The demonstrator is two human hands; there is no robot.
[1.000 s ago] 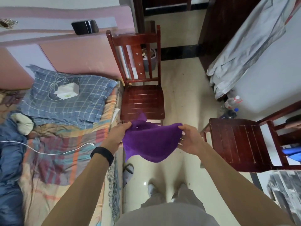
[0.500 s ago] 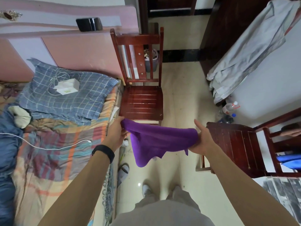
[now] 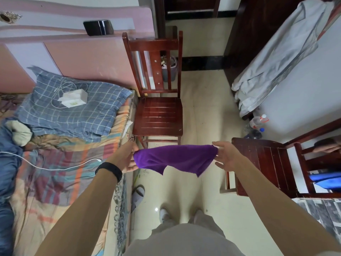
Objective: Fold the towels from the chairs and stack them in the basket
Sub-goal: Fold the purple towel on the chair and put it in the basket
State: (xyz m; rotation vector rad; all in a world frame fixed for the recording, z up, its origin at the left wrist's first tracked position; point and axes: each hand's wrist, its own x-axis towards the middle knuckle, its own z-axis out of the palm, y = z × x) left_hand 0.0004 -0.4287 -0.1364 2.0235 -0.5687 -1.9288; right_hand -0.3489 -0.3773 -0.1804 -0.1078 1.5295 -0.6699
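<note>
Two hands stretch the purple towel [image 3: 175,158] in midair, below the chair [image 3: 157,117] at 12 o'clock. The left hand [image 3: 129,159] grips one end; the right hand [image 3: 226,157] pinches just a corner, fingers spread. That thin pinch may slip, dropping the towel onto the floor [image 3: 203,100].

Bed [image 3: 120,209] bears checked pillow [image 3: 73,115], white cable [image 3: 46,168]; floor [image 3: 206,100] bears chair [image 3: 158,115], slipper [image 3: 137,195].

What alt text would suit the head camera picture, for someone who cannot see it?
A person holds a purple towel stretched between the left hand and the right hand, above a pale floor. One wooden chair stands ahead beside a bed, with a second chair to the right; no basket is in view.
</note>
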